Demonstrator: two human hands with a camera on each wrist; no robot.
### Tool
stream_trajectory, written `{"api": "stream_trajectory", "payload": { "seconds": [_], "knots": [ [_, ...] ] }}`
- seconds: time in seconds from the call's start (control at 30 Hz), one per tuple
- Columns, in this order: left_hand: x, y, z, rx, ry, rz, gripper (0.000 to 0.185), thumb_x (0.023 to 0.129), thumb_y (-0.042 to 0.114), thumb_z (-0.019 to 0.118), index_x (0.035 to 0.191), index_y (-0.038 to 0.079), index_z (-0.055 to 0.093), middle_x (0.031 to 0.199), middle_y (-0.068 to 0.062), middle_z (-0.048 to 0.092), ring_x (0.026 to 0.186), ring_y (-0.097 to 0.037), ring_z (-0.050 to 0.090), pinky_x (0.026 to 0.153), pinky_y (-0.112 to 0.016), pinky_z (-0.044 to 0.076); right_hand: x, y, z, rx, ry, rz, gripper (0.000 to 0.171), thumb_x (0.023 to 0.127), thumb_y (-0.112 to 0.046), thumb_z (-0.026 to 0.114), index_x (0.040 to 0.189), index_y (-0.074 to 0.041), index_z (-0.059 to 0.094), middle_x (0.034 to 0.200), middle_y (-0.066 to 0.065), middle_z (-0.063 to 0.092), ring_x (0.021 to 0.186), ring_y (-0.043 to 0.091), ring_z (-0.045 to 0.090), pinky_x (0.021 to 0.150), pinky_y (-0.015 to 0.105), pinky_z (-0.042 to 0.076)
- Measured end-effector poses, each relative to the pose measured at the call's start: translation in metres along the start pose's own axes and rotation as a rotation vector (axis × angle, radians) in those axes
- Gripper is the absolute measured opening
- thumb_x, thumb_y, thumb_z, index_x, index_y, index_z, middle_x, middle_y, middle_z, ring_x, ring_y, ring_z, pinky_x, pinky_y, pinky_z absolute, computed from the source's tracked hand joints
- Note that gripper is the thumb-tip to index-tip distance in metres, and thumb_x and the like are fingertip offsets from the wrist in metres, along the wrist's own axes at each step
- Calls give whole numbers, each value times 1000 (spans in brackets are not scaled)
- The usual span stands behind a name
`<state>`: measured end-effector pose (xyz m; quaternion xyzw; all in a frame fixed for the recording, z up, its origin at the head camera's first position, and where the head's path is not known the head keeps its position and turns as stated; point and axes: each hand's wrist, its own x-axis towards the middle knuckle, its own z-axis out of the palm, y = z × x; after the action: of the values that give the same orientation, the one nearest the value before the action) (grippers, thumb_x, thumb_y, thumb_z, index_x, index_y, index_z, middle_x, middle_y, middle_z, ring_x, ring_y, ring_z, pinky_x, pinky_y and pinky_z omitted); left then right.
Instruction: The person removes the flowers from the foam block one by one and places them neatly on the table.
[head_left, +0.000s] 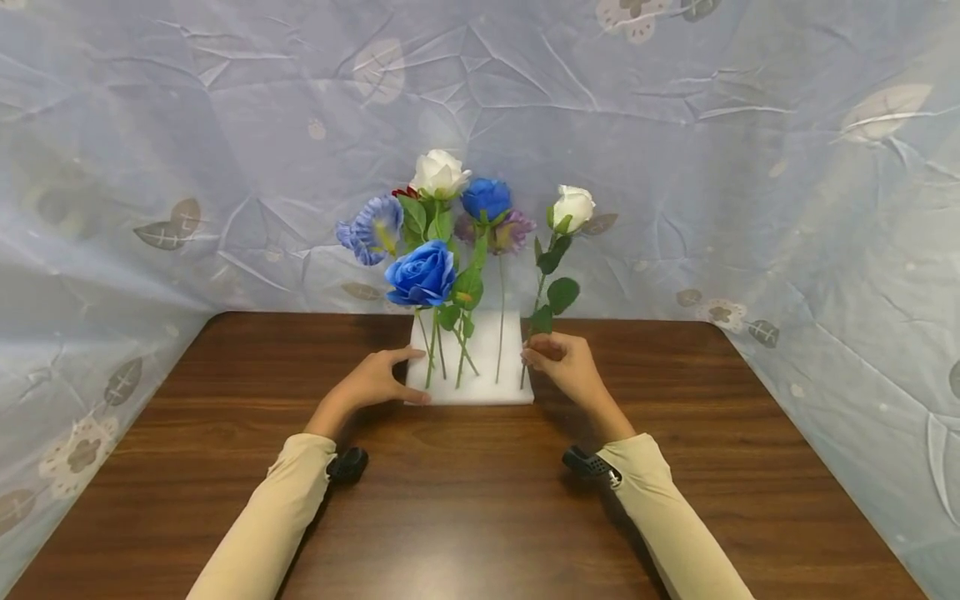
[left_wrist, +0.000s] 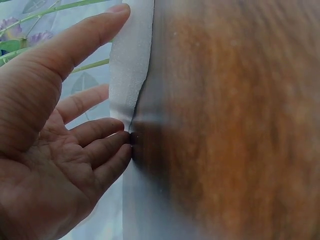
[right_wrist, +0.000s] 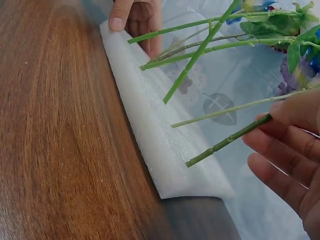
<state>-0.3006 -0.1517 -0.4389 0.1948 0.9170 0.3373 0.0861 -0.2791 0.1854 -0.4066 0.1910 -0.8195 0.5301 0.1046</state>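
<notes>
A white foam block lies on the brown table with several artificial flowers stuck upright in it, a blue rose in front. My left hand rests against the block's left side, thumb along its front edge, fingers straight. My right hand pinches the stem of a white rose at the block's right end. The stem's tip meets the foam block in the right wrist view.
A pale blue leaf-patterned cloth hangs behind and at both sides of the table. Bare wood lies in front of the block. Small black wrist mounts sit on both sleeves.
</notes>
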Motion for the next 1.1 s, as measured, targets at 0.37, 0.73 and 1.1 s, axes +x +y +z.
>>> {"api": "stream_trajectory", "payload": {
  "seconds": [0.37,0.73,1.1],
  "knots": [
    [3,0,-3,-10,-13,-3,92,74,47,90,151,12,52,157,-23,45,146,-42,40,117,-58,39,7,15,-3,38,13,3,15,91,-5,74,100,8,74,91,21,76,75,14,73,67,20,60],
    [-1,0,-2,-8,-12,-15,92,74,47,90,150,11,52,156,-23,45,146,-42,40,118,-58,38,-2,-24,-4,19,0,28,16,91,6,70,102,17,71,95,33,73,77,26,74,67,21,61],
    [0,2,0,9,-9,-21,91,74,46,90,150,12,53,155,-22,47,147,-41,41,119,-56,37,5,11,-10,63,49,19,19,91,-3,75,104,10,75,100,29,75,76,9,72,67,17,60]
  ]
}}
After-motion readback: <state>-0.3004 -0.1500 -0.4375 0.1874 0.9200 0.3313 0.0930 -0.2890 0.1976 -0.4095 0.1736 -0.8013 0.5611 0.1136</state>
